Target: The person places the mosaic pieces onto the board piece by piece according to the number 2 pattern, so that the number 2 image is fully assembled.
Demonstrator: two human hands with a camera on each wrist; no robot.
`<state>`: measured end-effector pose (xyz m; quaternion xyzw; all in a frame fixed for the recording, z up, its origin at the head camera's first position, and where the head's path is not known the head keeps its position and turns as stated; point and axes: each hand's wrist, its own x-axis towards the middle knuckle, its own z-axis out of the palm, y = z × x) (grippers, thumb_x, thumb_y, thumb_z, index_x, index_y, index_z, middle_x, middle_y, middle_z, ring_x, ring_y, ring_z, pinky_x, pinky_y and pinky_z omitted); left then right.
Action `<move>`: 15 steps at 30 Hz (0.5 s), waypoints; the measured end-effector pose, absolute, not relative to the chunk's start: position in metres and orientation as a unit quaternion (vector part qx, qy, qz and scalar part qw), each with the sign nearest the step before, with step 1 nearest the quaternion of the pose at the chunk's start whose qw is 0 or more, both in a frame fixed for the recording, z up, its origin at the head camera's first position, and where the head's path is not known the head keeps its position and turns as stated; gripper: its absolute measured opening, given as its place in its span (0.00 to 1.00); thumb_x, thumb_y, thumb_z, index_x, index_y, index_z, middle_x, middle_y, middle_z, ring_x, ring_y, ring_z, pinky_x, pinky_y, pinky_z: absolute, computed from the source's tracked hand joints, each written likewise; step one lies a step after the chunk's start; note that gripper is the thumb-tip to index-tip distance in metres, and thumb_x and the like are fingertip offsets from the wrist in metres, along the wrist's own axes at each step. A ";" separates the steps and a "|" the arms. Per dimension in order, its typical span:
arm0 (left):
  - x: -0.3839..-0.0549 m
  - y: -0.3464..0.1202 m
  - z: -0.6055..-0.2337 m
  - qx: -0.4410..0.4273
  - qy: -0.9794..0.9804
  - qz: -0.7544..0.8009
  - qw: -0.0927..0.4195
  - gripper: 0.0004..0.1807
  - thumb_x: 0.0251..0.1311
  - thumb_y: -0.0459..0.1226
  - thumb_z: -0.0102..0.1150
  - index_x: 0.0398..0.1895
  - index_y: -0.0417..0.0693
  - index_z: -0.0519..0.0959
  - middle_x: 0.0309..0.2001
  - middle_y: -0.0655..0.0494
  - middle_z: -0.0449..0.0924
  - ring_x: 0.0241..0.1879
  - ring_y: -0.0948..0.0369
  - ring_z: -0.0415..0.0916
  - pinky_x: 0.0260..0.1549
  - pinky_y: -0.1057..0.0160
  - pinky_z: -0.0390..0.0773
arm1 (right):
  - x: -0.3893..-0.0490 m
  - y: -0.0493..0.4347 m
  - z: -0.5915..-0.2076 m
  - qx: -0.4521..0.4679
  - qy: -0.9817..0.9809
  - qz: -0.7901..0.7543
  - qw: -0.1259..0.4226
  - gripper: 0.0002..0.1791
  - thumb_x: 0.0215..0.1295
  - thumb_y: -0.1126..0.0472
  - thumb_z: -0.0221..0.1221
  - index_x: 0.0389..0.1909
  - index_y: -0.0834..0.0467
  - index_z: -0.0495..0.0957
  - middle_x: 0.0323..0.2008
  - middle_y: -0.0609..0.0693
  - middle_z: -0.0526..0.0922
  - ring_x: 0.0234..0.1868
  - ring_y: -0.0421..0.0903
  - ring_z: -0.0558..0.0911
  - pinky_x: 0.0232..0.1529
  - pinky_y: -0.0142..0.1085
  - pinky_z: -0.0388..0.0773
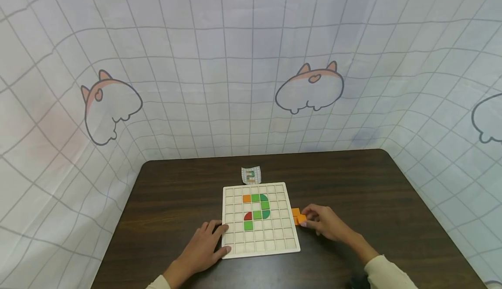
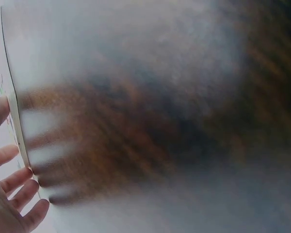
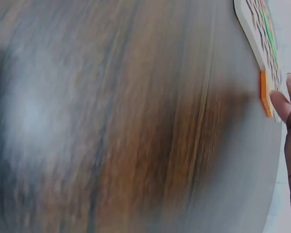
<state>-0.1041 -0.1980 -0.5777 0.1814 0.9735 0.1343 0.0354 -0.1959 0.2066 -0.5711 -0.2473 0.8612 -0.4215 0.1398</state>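
Observation:
A cream gridded board (image 1: 235,236) lies on the table with green and orange square tiles and red and dark green quarter-round tiles in its cells. My left hand (image 1: 201,245) rests at the board's left edge, thumb and fingers spread and touching the rim; the left wrist view also shows this hand (image 2: 14,194) along the edge. Beside the board's right edge are orange square tiles (image 1: 296,212), partly overlapping. My right hand (image 1: 327,223) pinches one of these between thumb and forefinger. In the right wrist view, the right hand's fingers (image 3: 281,104) are close to an orange tile (image 3: 265,92).
A small printed pattern card (image 1: 251,175) lies behind the board, its surface curled. The dark wooden table (image 1: 176,193) has a back edge by a white gridded cloth (image 1: 251,119) that hangs around three sides. A dark object (image 1: 358,281) shows at the front, near the right sleeve.

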 end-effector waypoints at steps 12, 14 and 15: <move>-0.104 -0.198 -0.580 0.185 0.974 0.130 0.025 0.34 0.66 0.59 0.58 0.69 0.54 0.71 0.65 0.47 0.70 0.60 0.49 0.70 0.56 0.43 0.72 | -0.196 0.183 -0.576 -0.273 0.836 -0.452 0.152 0.16 0.64 0.61 0.68 0.49 0.62 0.77 0.35 0.50 0.83 0.20 0.35 0.74 0.18 0.33 0.76; -0.104 -0.198 -0.580 0.185 0.974 0.130 0.025 0.33 0.66 0.59 0.58 0.69 0.54 0.71 0.65 0.47 0.70 0.60 0.49 0.70 0.56 0.43 0.72 | -0.195 0.178 -0.576 -0.281 0.831 -0.454 0.156 0.17 0.63 0.62 0.68 0.49 0.62 0.76 0.34 0.51 0.82 0.19 0.35 0.74 0.18 0.33 0.76; -0.103 -0.198 -0.580 0.185 0.974 0.129 0.025 0.33 0.66 0.59 0.58 0.69 0.54 0.71 0.65 0.47 0.70 0.60 0.49 0.70 0.56 0.43 0.72 | -0.195 0.176 -0.576 -0.285 0.829 -0.453 0.159 0.17 0.63 0.62 0.68 0.50 0.62 0.76 0.34 0.51 0.81 0.19 0.35 0.74 0.18 0.32 0.76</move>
